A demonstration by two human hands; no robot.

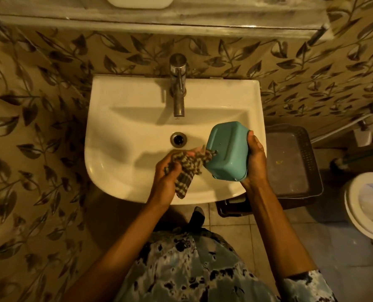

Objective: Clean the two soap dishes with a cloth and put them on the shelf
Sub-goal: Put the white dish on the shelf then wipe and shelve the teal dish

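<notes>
A teal plastic soap dish (pixel 226 151) is held over the right side of the white sink (pixel 124 136), tilted with its underside facing me. My right hand (pixel 256 159) grips its right edge. My left hand (pixel 167 173) is closed on a bunched checked cloth (pixel 186 165), whose upper end touches the dish's left edge. On the grey shelf (pixel 181 20) above the sink, at the top of view, rests a white dish-like object (pixel 138 1), cut off by the frame.
A chrome tap (pixel 178 83) stands at the back of the sink, with the drain (pixel 178 139) below it. A dark plastic basket (pixel 290 164) sits to the right of the sink. A white toilet (pixel 366 205) is at the far right. Leaf-patterned walls surround the sink.
</notes>
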